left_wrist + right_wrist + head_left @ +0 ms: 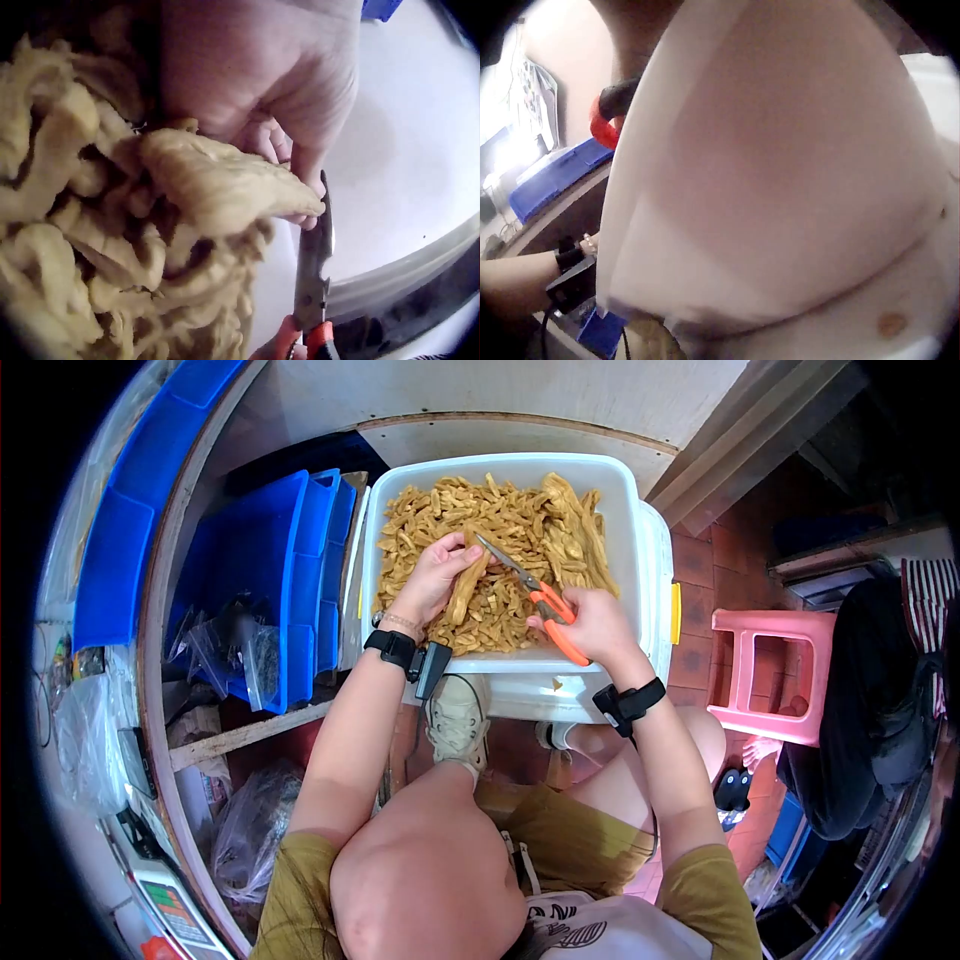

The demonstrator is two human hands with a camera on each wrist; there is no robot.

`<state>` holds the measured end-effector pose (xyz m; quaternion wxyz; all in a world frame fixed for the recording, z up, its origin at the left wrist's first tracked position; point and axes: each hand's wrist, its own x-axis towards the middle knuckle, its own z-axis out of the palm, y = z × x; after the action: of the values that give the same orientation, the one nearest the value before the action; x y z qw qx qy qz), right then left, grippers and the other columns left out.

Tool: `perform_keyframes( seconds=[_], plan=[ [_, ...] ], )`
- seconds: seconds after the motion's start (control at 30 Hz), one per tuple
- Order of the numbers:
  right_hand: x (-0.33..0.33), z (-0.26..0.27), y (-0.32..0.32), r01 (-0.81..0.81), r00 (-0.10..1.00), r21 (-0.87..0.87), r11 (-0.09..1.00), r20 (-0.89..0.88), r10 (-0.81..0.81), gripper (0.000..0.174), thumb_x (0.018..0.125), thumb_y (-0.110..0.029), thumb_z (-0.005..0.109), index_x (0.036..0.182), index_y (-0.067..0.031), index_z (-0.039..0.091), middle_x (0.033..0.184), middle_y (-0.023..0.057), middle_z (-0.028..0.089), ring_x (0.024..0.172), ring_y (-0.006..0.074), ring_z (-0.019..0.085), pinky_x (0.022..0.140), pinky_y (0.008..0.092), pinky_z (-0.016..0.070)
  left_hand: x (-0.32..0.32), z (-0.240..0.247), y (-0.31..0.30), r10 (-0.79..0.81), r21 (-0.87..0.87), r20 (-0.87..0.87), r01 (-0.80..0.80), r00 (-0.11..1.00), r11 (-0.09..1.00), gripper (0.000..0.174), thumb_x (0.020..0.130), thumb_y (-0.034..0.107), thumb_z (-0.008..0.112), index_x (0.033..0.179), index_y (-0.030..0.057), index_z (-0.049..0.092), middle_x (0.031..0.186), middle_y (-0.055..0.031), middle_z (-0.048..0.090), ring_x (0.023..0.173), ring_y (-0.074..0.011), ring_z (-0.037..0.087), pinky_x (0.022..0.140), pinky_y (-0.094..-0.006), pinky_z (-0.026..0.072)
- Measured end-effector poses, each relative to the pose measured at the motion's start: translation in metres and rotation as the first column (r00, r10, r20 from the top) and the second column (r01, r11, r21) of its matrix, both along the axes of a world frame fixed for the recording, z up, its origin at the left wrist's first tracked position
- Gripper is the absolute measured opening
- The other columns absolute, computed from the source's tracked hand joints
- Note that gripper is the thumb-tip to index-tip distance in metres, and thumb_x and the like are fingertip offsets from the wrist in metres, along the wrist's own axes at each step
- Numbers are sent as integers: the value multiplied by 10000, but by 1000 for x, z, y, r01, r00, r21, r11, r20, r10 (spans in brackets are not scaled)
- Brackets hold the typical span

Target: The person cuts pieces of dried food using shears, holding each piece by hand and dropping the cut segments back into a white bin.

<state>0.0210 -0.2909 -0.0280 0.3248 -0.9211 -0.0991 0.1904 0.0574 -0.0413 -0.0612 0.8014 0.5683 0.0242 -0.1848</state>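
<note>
In the head view my left hand [435, 580] pinches a long yellow-brown strip [466, 592] near its upper end, over a white tub [625, 510] of similar cut pieces [430, 510]. My right hand [595, 626] grips orange-handled scissors [548, 603], whose blades reach the strip beside my left fingertips. In the left wrist view the strip [225, 184] hangs from my left hand [262, 67], its narrow end at the scissor blades [313, 262]. The right wrist view shows part of an orange scissor handle [604, 124]; the tub's pale wall hides much else.
Longer uncut strips [575, 535] lie at the tub's right side. Blue crates [300, 580] with plastic bags stand to the left. A pink stool [775, 622] is on the tiled floor at the right, and a shoe [457, 718] is just below the tub.
</note>
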Motion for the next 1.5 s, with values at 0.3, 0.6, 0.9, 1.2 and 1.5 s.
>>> perform_keyframes(
  seconds=[0.3,0.6,0.9,1.2,1.5],
  plan=[
    [3,-10,-1,-41,997,-6,999,59,41,640,666,-684,618,737,-48,593,691,168,614,686,366,603,626,422,467,0,5,-3,-149,114,-31,152,988,982,222,861,114,626,1048,7,577,976,-75,658,860,-126,634,759,-235,505],
    [4,-11,-5,23,993,88,996,-119,-12,584,632,-583,731,636,-23,566,541,112,521,524,250,502,552,353,423,0,11,-1,-123,122,-90,134,988,983,192,864,123,621,1018,12,586,944,-74,666,832,-113,634,741,-224,503],
    [4,-25,-5,11,986,258,966,-166,33,614,684,-602,696,585,-19,531,517,74,491,500,214,465,512,342,390,3,7,0,-268,165,-150,292,952,942,174,843,113,650,973,8,602,895,-87,671,811,-127,640,739,-230,502],
    [4,-5,-3,104,968,294,950,-249,-29,477,733,-448,739,641,-29,532,543,-6,439,509,97,392,474,284,334,1,6,2,-224,171,-82,235,971,957,211,890,172,591,1019,5,591,949,-79,655,852,-134,619,770,-266,505],
    [4,-13,-4,-46,986,214,976,-147,79,460,736,-451,731,922,-49,604,649,4,466,607,113,429,550,288,363,-1,12,-3,121,-248,-127,-149,985,957,240,889,103,590,1108,39,516,1013,-69,619,952,-131,598,857,-255,481]
  ],
)
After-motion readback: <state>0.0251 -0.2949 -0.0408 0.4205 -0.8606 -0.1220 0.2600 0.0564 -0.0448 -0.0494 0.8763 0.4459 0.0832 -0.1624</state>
